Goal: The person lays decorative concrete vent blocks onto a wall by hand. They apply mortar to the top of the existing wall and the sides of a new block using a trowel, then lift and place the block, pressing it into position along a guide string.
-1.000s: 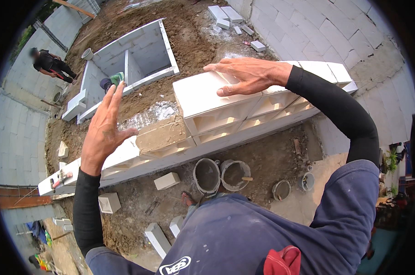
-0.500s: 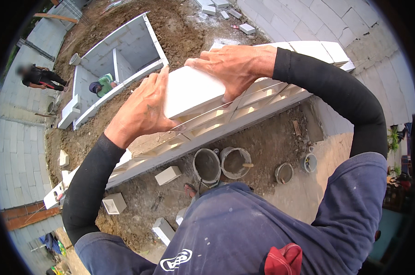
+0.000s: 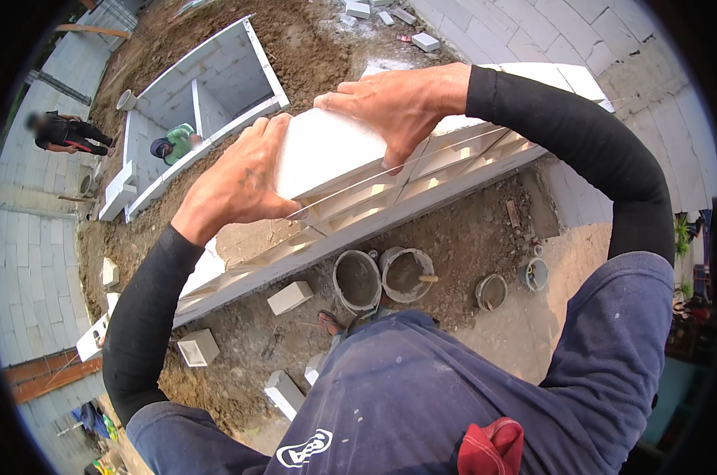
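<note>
A white building block (image 3: 311, 154) sits on top of the long pale block wall (image 3: 366, 219), at the near end of its upper row. My left hand (image 3: 235, 178) grips the block's left end, thumb on the near side and fingers over the far edge. Around its right part is my right hand (image 3: 402, 111), thumb down the near face and fingers across the top. A thin taut string (image 3: 485, 142) runs along the wall's near side, close to both thumbs. The block's far face and underside are hidden.
Two buckets of grey mortar (image 3: 357, 281) stand below the wall, one with a wooden-handled tool. Smaller pails (image 3: 491, 293) are at the right. Loose blocks (image 3: 290, 298) lie on the ground. Beyond, a person in green (image 3: 180, 142) works inside a block enclosure (image 3: 261, 109); another person (image 3: 69, 134) stands farther left.
The block, with both hands still on it, has shifted slightly away from me and looks lower against the row. The view has tilted a little.
</note>
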A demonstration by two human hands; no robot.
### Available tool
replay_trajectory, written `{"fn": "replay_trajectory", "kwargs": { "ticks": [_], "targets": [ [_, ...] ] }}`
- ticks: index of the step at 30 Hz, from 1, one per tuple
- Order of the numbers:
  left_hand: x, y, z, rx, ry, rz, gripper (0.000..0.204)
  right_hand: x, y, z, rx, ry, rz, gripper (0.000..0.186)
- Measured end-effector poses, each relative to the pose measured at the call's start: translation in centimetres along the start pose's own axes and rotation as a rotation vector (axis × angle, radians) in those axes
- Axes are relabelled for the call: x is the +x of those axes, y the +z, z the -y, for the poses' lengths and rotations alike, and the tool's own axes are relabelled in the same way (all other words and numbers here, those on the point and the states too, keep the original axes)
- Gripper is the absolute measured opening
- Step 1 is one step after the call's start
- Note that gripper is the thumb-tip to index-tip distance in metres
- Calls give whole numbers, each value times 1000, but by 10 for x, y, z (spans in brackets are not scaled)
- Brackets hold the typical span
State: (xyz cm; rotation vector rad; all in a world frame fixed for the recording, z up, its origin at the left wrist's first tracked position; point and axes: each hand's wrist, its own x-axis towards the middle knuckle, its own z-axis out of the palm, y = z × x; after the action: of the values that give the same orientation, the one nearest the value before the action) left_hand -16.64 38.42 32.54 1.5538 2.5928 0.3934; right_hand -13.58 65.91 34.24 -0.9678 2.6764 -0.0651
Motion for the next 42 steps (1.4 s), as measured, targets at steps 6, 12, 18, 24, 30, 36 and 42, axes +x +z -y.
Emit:
{"fn": "replay_trajectory", "kwargs": {
  "ticks": [6, 12, 18, 24, 30, 36, 42],
  "targets": [
    [1, -5, -6, -4, -26, 33, 108, 0, -3, -1, 28, -7, 26, 124],
    [1, -7, -4, 8, -48, 56, 111, 0, -5, 1, 30, 15, 51, 127],
    [7, -10, 2, -13, -61, 90, 112, 2, -2, -4, 37, -3, 22, 121],
    [13, -15, 15, -73, -58, 117, 113, 5, -4, 2, 109, 85, 26, 114],
    [31, -24, 9, 129, 72, 73, 121, 8, 0, -1, 78, 33, -40, 108],
    [54, -23, 3, 4, 29, 245, 136, 4, -5, 1, 62, 3, -62, 106],
    [27, -79, 24, 152, -11, 73, 135, 29, -44, 11, -7, -41, -274, 103]
  ]
}}
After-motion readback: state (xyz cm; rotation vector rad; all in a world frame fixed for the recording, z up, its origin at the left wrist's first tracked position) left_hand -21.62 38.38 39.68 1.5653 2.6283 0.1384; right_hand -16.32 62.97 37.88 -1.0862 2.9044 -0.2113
